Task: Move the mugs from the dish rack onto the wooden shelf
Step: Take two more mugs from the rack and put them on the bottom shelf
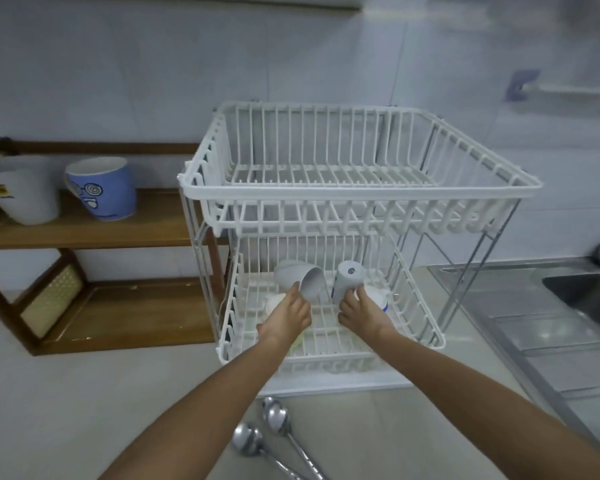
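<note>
Head view looks down on a white two-tier dish rack [357, 192] standing on a pale table [84, 393], with both bare arms reaching into its lower tier. The left hand [286, 315] has its fingers [296, 289] closed on the rim of a grey mug [300, 277], which is tilted on its side with the mouth turned toward the camera. The right hand [357, 311] grasps the lower part of a second pale mug [349, 277], which stands mouth down with its base uppermost. Both mugs are inside the lower tier, near its middle and close beside each other. A white cup [274, 303] lies partly hidden under the left hand, and a white bowl with a blue mark [378, 297] sits just right of the right hand. The upper tier holds nothing that can be seen.

To the left of the rack stands a wooden shelf [146, 233]. On its upper board are a blue mug [101, 188] with white drawings and, left of it, a white mug [23, 194]; both are upright. A woven panel [51, 308] fills part of the shelf's lower side.

Two metal spoons [274, 427] lie on the table in front of the rack, between the forearms. A steel sink [582, 299] sits at the right edge.
</note>
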Demonstrator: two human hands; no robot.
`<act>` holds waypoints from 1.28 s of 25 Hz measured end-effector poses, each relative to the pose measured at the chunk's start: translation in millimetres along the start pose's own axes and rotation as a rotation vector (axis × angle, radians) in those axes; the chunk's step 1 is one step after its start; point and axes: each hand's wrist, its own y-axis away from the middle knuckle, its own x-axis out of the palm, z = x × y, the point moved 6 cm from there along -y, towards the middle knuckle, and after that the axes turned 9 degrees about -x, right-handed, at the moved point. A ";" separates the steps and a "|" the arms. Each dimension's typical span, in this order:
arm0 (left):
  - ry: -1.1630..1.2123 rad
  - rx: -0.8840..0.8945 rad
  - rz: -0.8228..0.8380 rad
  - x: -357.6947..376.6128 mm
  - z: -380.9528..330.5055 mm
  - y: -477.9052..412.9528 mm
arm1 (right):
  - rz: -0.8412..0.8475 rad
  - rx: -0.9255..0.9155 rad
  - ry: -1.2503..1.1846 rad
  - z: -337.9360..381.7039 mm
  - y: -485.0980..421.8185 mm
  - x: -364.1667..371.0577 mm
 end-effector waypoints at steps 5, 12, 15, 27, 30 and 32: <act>0.163 -0.106 -0.031 1.4 13.3 3.0 | -0.064 0.037 -0.081 -14.6 4.2 2.4; 1.360 -0.623 -0.190 4.7 79.6 77.3 | -0.340 0.335 -1.430 -84.3 63.5 -7.7; 1.897 -0.680 -0.176 26.0 69.0 137.6 | -0.566 0.220 -2.057 -76.6 79.4 -17.3; 2.717 -1.145 0.007 190.2 67.4 285.4 | -0.621 -0.584 -2.925 58.8 68.6 -224.5; 2.811 -1.251 0.050 244.2 74.9 290.9 | -0.576 -0.204 -2.748 72.5 33.2 -265.1; 2.816 -1.251 0.083 273.5 80.4 288.6 | -0.602 -0.007 -2.528 65.6 7.9 -283.1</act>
